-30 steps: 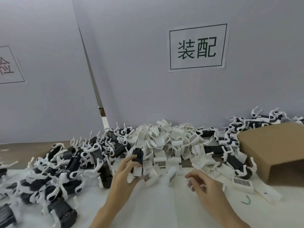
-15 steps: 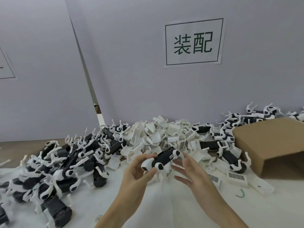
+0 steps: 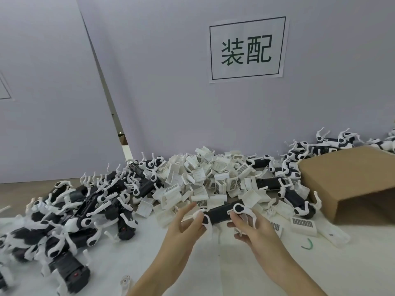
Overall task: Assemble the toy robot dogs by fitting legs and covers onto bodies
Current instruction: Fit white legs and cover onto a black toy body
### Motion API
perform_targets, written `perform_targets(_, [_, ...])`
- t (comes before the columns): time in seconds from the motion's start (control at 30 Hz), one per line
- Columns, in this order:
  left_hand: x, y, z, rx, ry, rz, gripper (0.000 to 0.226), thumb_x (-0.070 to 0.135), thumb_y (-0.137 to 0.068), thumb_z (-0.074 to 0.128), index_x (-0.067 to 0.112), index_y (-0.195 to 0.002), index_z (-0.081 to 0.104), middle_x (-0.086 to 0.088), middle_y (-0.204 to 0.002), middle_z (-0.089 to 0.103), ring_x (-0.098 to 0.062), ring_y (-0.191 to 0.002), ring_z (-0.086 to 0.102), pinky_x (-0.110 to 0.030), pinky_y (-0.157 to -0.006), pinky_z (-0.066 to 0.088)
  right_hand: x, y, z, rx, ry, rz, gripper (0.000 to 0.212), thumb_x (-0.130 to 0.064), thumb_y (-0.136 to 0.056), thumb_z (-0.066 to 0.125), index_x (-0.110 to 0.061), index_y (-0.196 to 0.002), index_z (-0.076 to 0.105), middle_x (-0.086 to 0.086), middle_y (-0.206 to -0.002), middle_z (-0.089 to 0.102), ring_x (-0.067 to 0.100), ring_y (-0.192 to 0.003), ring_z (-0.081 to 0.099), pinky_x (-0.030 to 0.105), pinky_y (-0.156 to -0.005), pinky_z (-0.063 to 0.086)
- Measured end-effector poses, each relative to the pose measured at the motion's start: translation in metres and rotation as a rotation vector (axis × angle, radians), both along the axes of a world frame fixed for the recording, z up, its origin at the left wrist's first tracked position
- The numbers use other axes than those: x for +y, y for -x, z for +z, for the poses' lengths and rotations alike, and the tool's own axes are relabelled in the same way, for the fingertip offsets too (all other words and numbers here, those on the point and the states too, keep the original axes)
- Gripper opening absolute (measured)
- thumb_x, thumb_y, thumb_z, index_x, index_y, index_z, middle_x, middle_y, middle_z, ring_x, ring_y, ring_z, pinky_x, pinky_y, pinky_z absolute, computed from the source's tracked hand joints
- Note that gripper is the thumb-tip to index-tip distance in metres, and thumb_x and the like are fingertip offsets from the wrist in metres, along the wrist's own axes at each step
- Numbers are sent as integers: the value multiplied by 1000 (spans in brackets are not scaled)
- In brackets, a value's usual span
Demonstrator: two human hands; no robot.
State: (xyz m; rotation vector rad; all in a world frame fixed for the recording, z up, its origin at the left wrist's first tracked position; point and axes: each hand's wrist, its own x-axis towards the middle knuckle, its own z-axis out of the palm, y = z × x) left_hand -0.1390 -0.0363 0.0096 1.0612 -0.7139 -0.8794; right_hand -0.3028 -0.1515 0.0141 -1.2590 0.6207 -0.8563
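A black toy dog body with white legs (image 3: 220, 214) is held level between both hands, just above the white table. My left hand (image 3: 186, 223) grips its left end, thumb and fingers curled round it. My right hand (image 3: 252, 227) holds the right end near a white leg joint. Behind them lies a heap of white covers (image 3: 205, 180), many with barcode labels. A pile of black bodies with white legs (image 3: 85, 206) fills the left side of the table.
An open brown cardboard box (image 3: 350, 180) lies on its side at the right. More toy dogs (image 3: 299, 154) lie behind it along the grey wall. A small green wire (image 3: 307, 245) and a loose white part (image 3: 125, 282) rest on the table.
My left hand lifted the black body from the heap's edge and turned it level. My right hand came up from the table and took hold of its right end.
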Motion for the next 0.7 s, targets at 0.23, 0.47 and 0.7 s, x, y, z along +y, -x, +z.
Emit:
perform_targets(0.23, [3,-4,1,-87,-30,10,42,36,-92,80,14,-128,75,-13,-131,74,-29,-123,69,-30,-98,53,-2,3,4,40,-11,92,61,-52,-71,77,-16,-120,71,-3,-110,78,19,-104,75,44,-95,57])
perform_targets(0.47, [7,-8,5,-305,61,69,42,21,-89,80,28,-129,69,-2,-134,72,-22,-124,68,-30,-100,52,-9,15,6,84,225,202,49,-58,-89,72,-42,-134,64,-18,-139,64,5,-131,59,35,-111,45])
perform_targets(0.7, [13,-10,12,-834,185,0,48,0,-95,76,33,-127,63,12,-159,50,-18,-138,59,-23,-105,52,-12,15,7,80,-310,249,82,-77,-76,67,-7,-119,68,29,-92,71,33,-67,67,34,-53,55])
